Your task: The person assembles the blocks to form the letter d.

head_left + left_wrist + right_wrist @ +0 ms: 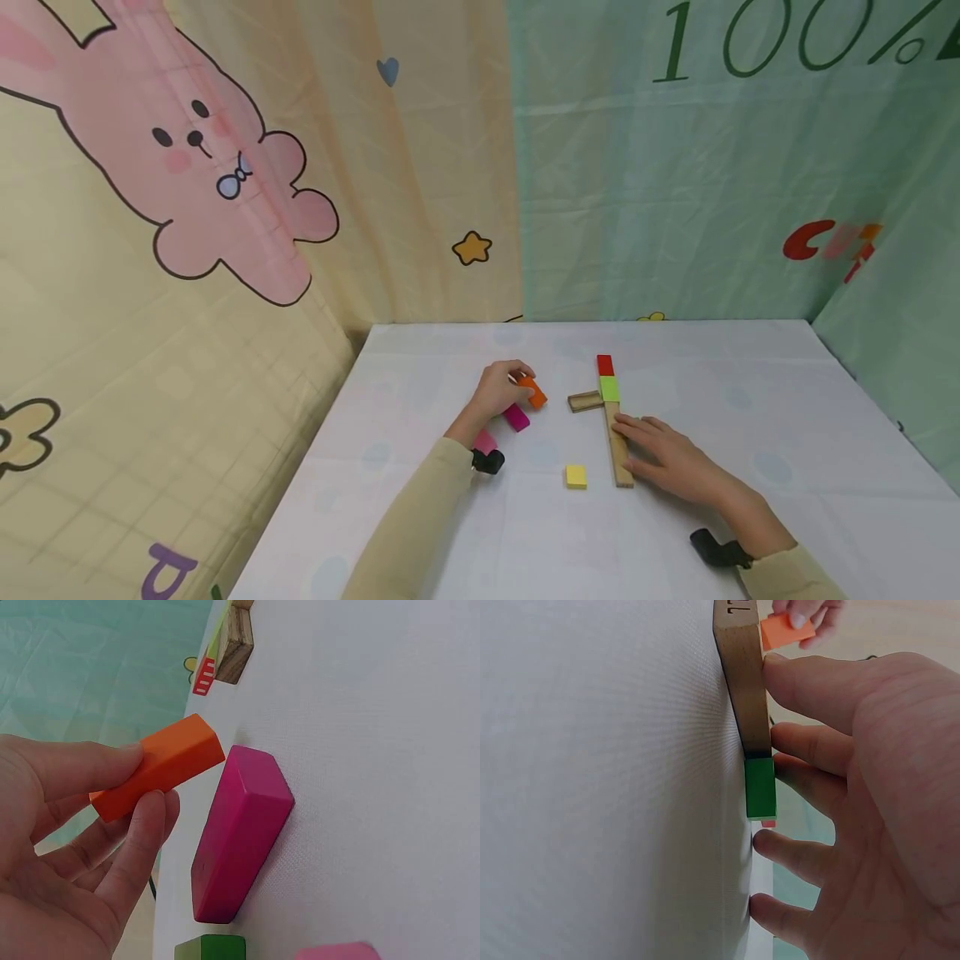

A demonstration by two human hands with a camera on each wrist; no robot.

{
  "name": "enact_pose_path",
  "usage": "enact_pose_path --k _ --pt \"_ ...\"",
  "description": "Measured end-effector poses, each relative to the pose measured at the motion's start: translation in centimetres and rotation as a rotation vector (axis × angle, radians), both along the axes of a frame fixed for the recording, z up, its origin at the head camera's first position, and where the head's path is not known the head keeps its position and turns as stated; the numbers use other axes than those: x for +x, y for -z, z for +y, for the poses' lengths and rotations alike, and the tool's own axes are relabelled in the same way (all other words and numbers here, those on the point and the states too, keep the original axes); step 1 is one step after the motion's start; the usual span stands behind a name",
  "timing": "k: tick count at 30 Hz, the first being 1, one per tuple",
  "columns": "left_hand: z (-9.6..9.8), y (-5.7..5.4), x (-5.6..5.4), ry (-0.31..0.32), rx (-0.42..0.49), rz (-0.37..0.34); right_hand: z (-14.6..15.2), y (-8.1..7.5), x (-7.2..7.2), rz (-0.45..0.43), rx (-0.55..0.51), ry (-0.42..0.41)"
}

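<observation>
My left hand (497, 392) pinches an orange block (176, 757) between thumb and fingers, tilted over the table at the left. Just below it lies a magenta block (240, 832), and a pink block (486, 442) sits nearer my wrist. My right hand (675, 462) rests with extended, spread fingers along the right side of a long plain wooden block (618, 450). At that block's far end come a green block (609, 388) and then a red block (605, 365), in one line. A shorter wooden piece (586, 402) juts left beside the green one.
A yellow block (576, 477) lies left of the long block's near end. Another green block (214, 948) shows at the bottom of the left wrist view. The white-covered table (525, 542) ends at a printed curtain (442, 167) behind.
</observation>
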State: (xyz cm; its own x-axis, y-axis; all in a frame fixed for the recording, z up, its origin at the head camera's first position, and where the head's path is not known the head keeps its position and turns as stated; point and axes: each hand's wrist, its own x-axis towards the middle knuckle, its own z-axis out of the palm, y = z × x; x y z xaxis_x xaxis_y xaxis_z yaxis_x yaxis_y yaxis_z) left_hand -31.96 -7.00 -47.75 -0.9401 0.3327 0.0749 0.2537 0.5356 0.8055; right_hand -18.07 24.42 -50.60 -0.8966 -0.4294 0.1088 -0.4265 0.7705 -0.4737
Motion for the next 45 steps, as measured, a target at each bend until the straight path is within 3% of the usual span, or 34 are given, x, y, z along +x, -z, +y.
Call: enact_pose_path --k 8,13,20,26,30,40,45 --pt "0.2 0.4 0.5 -0.028 0.023 -0.002 0.0 -0.1 -0.1 0.046 0.002 -0.011" --pt "0.7 0.8 0.9 -0.062 0.011 -0.015 -0.1 -0.1 -0.2 0.040 0.008 -0.010" --pt "1.5 0.9 1.6 -0.063 0.030 -0.004 -0.1 -0.3 0.0 0.035 0.005 -0.007" --pt "1.9 0.9 1.8 -0.085 -0.032 0.029 0.0 -0.5 0.1 0.038 0.000 -0.009" --pt "1.8 0.7 2.0 -0.067 -0.074 0.052 0.0 -0.5 0.1 0.036 0.001 -0.006" --pt "1.5 0.9 1.8 -0.040 -0.129 0.007 0.0 -0.1 0.0 0.051 -0.009 -0.016" --pt "1.6 0.8 1.8 -0.042 -0.177 0.017 0.0 0.1 -0.1 0.033 -0.002 -0.012"
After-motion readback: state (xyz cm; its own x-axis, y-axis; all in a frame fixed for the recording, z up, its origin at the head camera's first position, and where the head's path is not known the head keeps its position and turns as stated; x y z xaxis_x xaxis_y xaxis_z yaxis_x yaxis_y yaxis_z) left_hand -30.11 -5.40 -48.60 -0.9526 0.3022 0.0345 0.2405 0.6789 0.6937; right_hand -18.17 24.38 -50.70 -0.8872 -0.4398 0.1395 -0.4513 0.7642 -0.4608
